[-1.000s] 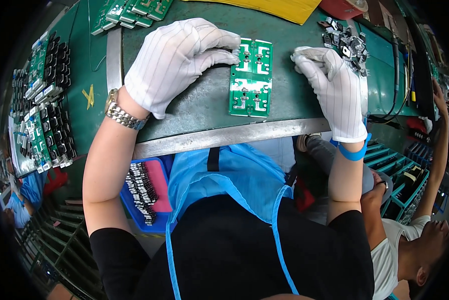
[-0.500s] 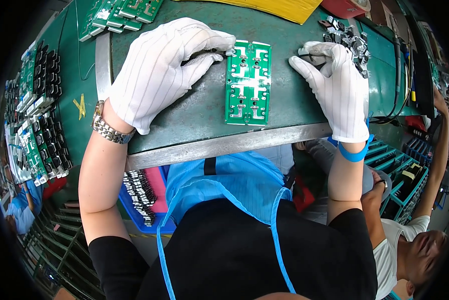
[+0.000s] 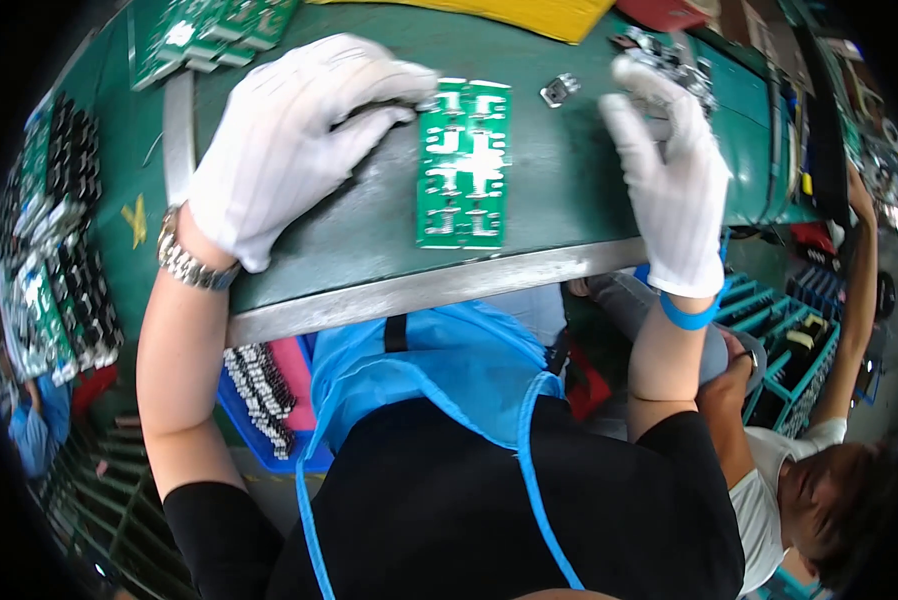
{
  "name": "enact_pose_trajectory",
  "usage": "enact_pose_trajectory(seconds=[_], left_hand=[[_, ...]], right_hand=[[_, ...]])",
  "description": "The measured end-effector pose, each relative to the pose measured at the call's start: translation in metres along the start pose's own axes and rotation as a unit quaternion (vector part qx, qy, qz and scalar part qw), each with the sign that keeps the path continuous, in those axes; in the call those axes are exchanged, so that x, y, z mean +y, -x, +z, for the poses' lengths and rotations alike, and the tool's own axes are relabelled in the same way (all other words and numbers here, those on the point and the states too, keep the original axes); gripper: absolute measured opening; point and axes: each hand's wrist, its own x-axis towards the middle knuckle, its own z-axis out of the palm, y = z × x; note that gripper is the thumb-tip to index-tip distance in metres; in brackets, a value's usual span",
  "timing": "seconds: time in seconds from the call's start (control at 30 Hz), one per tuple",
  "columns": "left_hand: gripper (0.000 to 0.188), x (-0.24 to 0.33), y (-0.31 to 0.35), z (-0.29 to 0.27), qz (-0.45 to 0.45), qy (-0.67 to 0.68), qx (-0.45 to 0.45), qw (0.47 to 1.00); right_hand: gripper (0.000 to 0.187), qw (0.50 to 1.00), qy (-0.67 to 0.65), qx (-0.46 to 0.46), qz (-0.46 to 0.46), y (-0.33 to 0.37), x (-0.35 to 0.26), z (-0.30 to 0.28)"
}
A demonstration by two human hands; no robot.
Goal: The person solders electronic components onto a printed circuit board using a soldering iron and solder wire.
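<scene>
A green circuit board [image 3: 466,190] with white pads and several small parts lies on the metal-edged bench [image 3: 369,235]. Beside its upper left corner is my left hand [image 3: 304,140] in a white striped glove, fingers curved and thumb apart; the fingertips are at the corner, and whether they press on it I cannot tell. To the right, my gloved right hand [image 3: 674,170] has its thumb and forefinger apart, with no part visible between them. A small black-and-silver component [image 3: 559,90] sits on the bench between the board and my right hand.
A pile of similar components [image 3: 674,65] lies behind my right hand. Stacked green boards [image 3: 214,35] stand at the far left, and more boards with black parts [image 3: 64,240] fill the left side. A yellow sheet [image 3: 489,12] is at the back. A co-worker [image 3: 809,490] sits at right.
The small component now shows on the bench, away from my right hand, which has shifted right of it. The whole view has shifted slightly; my left hand stays by the board's corner.
</scene>
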Motion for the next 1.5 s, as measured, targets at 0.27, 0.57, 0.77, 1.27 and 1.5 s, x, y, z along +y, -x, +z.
enact_pose_trajectory(seconds=[0.27,0.57,0.77,1.27,1.5], left_hand=[[0.025,-0.003,0.001,0.002,0.023,-0.021,0.022,0.999],[0.023,-0.003,0.005,0.003,0.003,0.000,0.011,1.000],[0.023,-0.002,0.004,0.002,0.004,0.005,0.006,1.000],[0.023,-0.002,0.000,0.001,0.017,-0.003,0.006,1.000],[0.022,-0.005,0.003,0.001,0.027,0.011,0.007,1.000]], right_hand=[[0.018,0.977,0.076,-0.015,-0.198,-0.011,0.000,0.021],[0.030,0.987,0.102,-0.002,-0.124,-0.005,-0.008,0.019],[0.033,0.977,0.121,-0.010,-0.176,-0.010,0.000,0.018],[0.037,0.948,0.139,-0.023,-0.287,-0.003,0.005,0.006],[0.032,0.984,0.000,-0.065,-0.165,0.009,0.005,-0.006]])
